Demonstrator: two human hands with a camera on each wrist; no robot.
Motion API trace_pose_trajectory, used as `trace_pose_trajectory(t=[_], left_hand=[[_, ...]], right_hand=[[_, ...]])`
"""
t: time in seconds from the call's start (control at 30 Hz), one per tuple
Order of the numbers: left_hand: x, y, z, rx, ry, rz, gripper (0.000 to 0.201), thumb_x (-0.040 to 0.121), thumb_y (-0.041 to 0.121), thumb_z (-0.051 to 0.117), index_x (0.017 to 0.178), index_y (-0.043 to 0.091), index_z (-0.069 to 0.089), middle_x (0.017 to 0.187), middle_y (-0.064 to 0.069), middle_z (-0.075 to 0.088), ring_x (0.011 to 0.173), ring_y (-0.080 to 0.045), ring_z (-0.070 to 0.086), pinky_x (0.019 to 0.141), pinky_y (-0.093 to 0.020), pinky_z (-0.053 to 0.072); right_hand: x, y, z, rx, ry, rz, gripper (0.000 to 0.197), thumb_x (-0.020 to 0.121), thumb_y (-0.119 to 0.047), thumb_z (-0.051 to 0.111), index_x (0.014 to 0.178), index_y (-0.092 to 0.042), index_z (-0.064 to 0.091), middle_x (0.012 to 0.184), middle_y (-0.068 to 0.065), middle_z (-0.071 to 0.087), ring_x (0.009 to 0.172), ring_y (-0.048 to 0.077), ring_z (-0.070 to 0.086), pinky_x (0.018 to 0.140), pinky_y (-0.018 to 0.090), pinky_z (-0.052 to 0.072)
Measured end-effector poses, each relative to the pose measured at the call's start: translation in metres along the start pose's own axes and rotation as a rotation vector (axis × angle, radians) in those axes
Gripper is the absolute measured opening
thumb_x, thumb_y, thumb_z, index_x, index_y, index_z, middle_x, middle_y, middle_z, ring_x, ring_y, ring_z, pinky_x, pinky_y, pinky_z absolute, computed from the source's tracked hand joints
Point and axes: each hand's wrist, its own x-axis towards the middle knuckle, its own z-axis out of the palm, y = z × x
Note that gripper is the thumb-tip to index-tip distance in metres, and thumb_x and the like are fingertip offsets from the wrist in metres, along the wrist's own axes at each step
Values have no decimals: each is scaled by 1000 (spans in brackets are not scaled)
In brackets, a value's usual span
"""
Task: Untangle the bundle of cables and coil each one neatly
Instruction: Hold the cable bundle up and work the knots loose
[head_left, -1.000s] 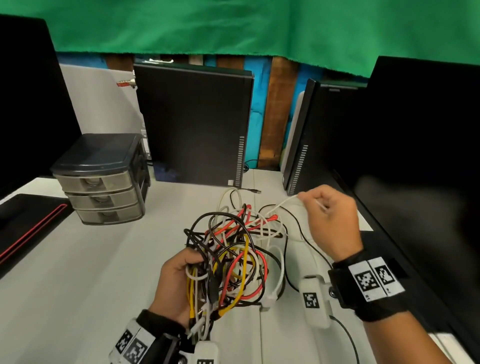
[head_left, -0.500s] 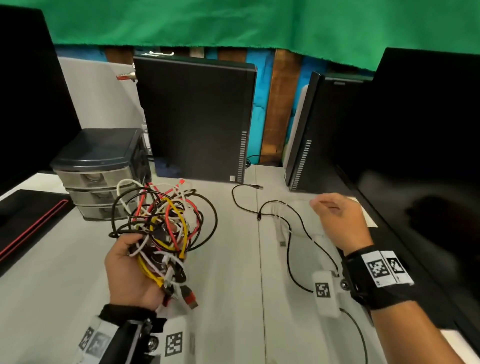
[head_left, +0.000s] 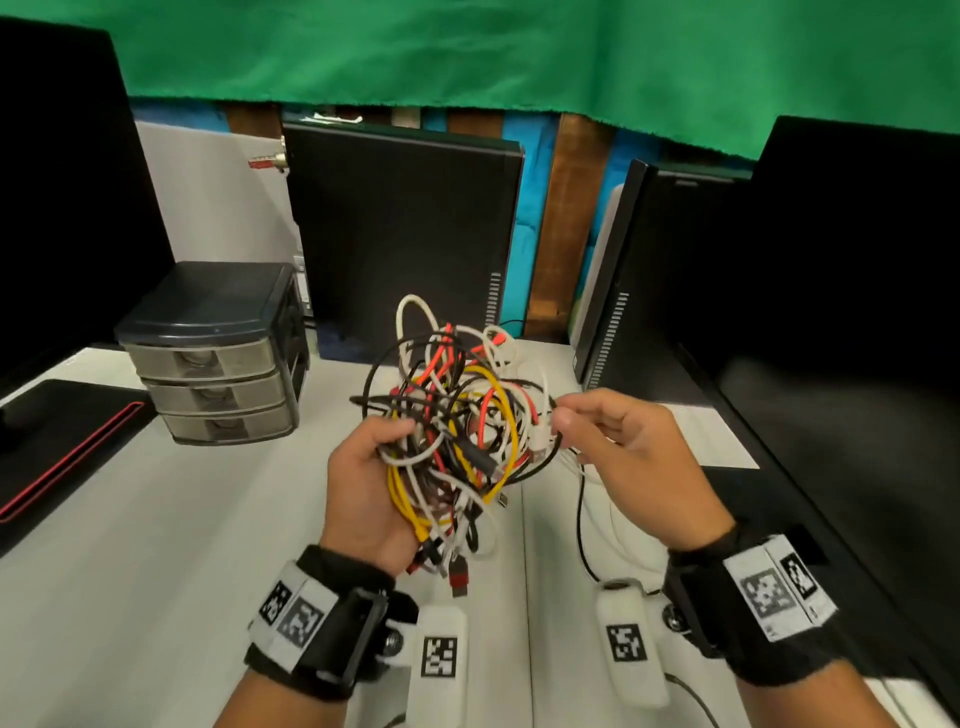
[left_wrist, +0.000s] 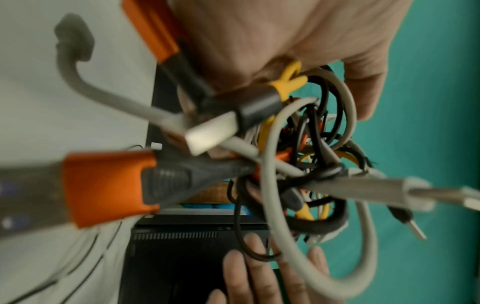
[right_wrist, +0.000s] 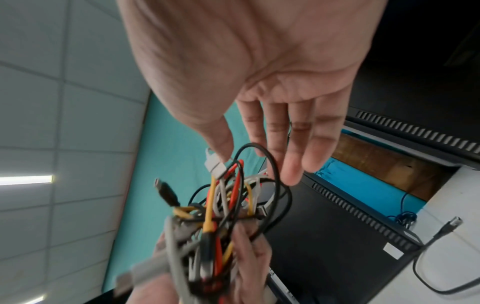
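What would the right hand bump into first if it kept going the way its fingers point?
The bundle of cables that the left hand grips. The right hand is nearly at its edge, probably meeting the white plug first; depth is unclear.

We hold both forearms forward, hands raised close together. Our left hand (head_left: 363, 493) turns its palm inward, fingers and thumb curled round the cable bundle (head_left: 457, 415). Our right hand (head_left: 628, 447) reaches in from the right, fingers almost straight, thumb tip touching a white plug (right_wrist: 215, 163) at the bundle's edge; whether it pinches, we cannot tell.
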Motion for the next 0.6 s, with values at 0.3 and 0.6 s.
trace_pose_trajectory(t=[0.3, 0.6], left_hand=[[19, -1, 59, 95, 56, 82, 34, 92, 28, 57, 112, 5, 73, 98, -14, 75, 80, -26, 73, 64, -34, 60], [3, -19, 34, 149, 108, 49, 46, 88, 20, 58, 128, -2, 62, 119, -21, 66, 102, -37, 66, 92, -47, 53]], right_hand=[[-3, -5, 0, 127, 159, 49, 27, 87, -40, 69, 113, -33, 64, 102, -8, 72, 97, 16, 69, 82, 40, 56], [-6, -20, 4, 265, 78, 93, 19, 99, -24, 55, 90, -18, 71, 81, 7, 73, 72, 17, 68, 64, 29, 52]])
